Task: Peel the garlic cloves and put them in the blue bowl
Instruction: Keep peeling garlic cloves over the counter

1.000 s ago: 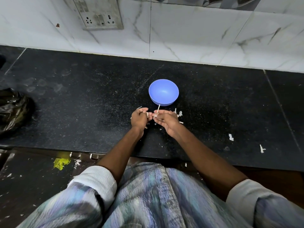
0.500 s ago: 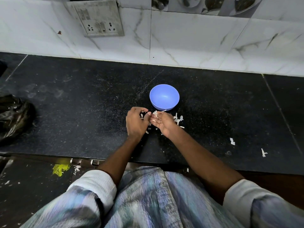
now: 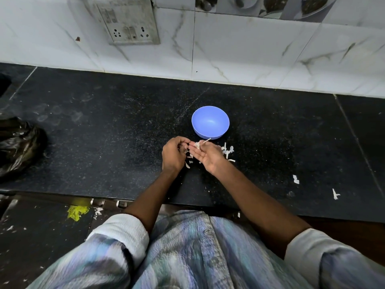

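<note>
The blue bowl (image 3: 210, 121) stands on the black counter (image 3: 104, 142), and nothing shows inside it. Just in front of it, my two hands meet over the counter. My right hand (image 3: 208, 156) is turned palm up and pinches a small white garlic piece (image 3: 197, 144) with a thin stalk sticking out at its fingertips. My left hand (image 3: 174, 154) has its fingers curled toward that garlic piece, pinching at its skin. Loose white peel scraps (image 3: 228, 151) lie on the counter under and to the right of my hands.
A crumpled black plastic bag (image 3: 19, 142) lies at the counter's left edge. A tiled wall with a socket plate (image 3: 129, 24) rises behind the counter. Two small white scraps (image 3: 295, 179) lie toward the front right. The counter's front edge runs just below my forearms.
My right hand has turned from palm down to palm up with the garlic piece at its fingertips. Both hands stayed in front of the bowl. The view tilted slightly.
</note>
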Action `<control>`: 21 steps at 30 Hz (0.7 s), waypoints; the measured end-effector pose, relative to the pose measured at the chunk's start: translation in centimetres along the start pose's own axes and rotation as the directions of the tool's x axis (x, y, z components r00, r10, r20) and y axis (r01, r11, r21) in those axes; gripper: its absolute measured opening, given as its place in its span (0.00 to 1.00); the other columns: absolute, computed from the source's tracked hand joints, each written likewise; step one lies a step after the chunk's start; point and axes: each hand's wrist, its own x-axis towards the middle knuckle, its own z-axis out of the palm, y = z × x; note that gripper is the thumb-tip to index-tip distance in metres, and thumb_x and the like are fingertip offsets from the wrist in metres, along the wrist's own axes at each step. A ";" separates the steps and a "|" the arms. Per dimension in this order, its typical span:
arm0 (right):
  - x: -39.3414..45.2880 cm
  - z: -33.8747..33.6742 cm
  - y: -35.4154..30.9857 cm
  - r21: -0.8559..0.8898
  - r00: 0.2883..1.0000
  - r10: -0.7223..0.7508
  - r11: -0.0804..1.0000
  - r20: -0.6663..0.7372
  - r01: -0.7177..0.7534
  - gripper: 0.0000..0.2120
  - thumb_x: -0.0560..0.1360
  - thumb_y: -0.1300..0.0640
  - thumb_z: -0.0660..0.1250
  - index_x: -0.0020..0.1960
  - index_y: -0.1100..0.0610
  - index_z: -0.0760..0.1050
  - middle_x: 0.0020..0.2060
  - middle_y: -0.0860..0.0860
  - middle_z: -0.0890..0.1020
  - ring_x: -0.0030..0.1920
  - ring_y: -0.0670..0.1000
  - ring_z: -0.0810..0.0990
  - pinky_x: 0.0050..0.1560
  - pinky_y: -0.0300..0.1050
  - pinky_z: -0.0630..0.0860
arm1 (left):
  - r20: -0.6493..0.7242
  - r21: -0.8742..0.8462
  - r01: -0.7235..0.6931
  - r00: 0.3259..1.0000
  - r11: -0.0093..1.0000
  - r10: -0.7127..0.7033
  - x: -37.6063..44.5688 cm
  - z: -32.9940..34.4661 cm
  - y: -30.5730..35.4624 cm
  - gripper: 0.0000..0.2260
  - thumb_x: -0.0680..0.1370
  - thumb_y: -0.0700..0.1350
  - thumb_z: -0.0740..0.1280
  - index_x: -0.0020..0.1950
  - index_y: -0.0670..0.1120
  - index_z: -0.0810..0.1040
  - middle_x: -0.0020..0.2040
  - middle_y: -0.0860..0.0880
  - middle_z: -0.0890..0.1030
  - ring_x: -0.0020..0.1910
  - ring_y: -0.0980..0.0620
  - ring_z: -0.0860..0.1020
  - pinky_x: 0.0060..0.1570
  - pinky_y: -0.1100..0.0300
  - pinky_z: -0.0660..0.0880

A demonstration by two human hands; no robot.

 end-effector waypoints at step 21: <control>-0.9 -1.3 1.9 -0.918 0.770 -0.500 -0.231 0.396 0.322 0.11 0.76 0.65 0.71 0.53 0.53 0.85 0.49 0.51 0.84 0.50 0.54 0.82 0.46 0.47 0.79 | -0.238 -0.127 0.174 0.951 0.977 -0.200 -1.2 -1.2 -3.4 0.25 0.72 0.24 0.59 0.54 0.48 0.87 0.51 0.52 0.84 0.49 0.54 0.81 0.55 0.64 0.78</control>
